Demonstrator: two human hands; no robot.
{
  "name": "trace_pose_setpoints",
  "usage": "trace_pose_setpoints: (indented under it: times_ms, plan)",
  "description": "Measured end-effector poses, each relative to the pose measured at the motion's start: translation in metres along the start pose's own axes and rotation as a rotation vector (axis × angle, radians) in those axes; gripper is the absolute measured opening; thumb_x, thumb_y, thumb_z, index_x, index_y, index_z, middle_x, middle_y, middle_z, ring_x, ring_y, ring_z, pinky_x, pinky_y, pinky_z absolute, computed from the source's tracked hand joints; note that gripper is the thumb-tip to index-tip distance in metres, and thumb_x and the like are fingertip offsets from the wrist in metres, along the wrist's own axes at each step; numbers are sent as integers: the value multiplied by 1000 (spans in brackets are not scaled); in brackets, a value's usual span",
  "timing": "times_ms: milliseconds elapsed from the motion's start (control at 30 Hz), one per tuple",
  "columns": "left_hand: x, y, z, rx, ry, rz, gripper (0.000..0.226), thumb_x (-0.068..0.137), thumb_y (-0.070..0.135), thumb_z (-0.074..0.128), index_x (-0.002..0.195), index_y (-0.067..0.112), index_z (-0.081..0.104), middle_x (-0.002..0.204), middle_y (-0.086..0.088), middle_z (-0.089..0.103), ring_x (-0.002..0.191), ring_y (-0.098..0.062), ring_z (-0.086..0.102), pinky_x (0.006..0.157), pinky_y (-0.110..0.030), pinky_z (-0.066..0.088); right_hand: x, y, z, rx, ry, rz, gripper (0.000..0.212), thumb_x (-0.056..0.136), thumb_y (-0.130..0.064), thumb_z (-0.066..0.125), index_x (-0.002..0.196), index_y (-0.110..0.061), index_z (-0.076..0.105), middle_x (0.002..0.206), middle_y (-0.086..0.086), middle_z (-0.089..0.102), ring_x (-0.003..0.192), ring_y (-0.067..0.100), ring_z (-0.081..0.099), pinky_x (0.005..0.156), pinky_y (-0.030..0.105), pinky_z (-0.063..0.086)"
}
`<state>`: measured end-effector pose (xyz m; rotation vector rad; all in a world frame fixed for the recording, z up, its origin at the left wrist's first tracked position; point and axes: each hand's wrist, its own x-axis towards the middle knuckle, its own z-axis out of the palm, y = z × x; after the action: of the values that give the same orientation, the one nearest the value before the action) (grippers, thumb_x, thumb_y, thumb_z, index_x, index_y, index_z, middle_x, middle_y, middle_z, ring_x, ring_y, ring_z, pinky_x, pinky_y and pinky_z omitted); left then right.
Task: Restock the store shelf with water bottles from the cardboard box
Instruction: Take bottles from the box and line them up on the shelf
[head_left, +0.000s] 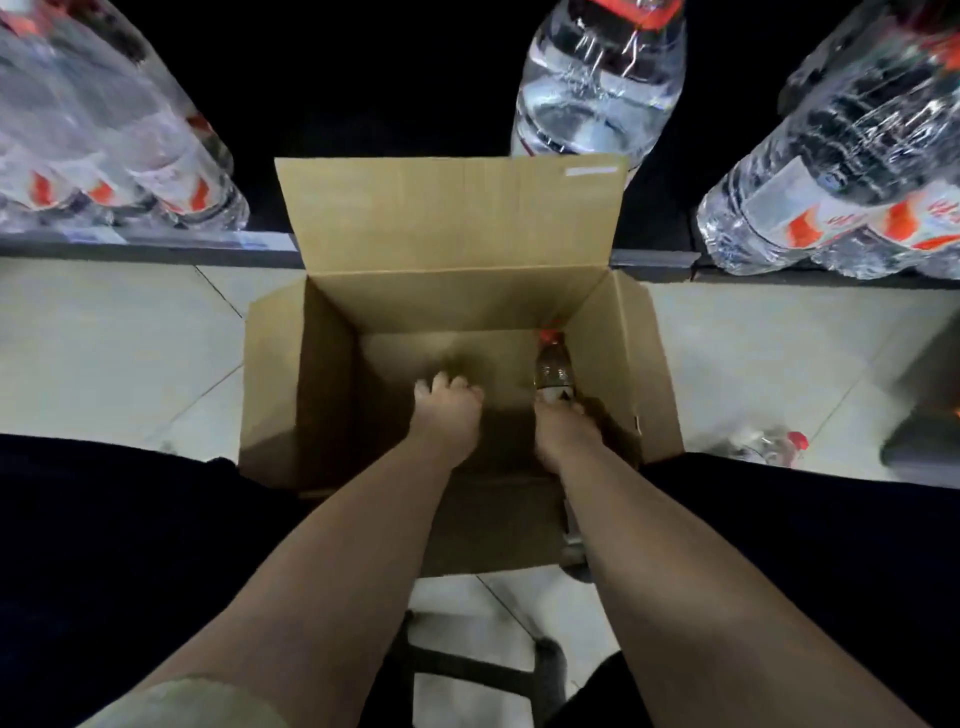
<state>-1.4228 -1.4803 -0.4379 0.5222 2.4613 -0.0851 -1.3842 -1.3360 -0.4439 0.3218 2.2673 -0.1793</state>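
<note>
Deep in the cardboard box (322, 374) on the shop floor, our right grip (563, 431) wraps round the label end of the only water bottle (555, 371) we can see there. It lies against the right wall, red cap toward the shelf (145, 248). Our left grip (447, 410) rests loosely curled on the box bottom, seemingly empty in the dim light. We judge it best to lift the bottle clear of the raised far flap before standing it among the shelf bottles (841, 197).
</note>
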Motion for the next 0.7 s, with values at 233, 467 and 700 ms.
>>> trace_pose_setpoints:
  times_ms: [233, 467, 700]
  plan:
    - [61, -7, 13, -45, -105, 38, 56, 93, 24, 57, 144, 18, 36, 143, -11, 43, 133, -34, 37, 112, -51, 26, 73, 7, 1, 460, -112, 246, 52, 92, -7, 50, 142, -18, 42, 136, 12, 50, 111, 29, 54, 89, 33, 46]
    - [78, -12, 36, -62, -70, -38, 56, 90, 29, 56, 141, 20, 38, 137, -9, 48, 128, -32, 41, 106, -50, 31, 97, -5, 24, 803, 75, 520, 93, 88, -18, 65, 154, -16, 0, 152, 18, 22, 137, 38, 32, 107, 47, 35]
    - [75, -21, 55, -96, -129, -115, 51, 92, 32, 53, 140, 19, 41, 136, -10, 49, 127, -32, 43, 102, -48, 34, 117, -19, 56, 1016, -119, 447, 86, 80, -14, 77, 148, -10, 24, 144, 15, 43, 129, 33, 47, 100, 37, 41]
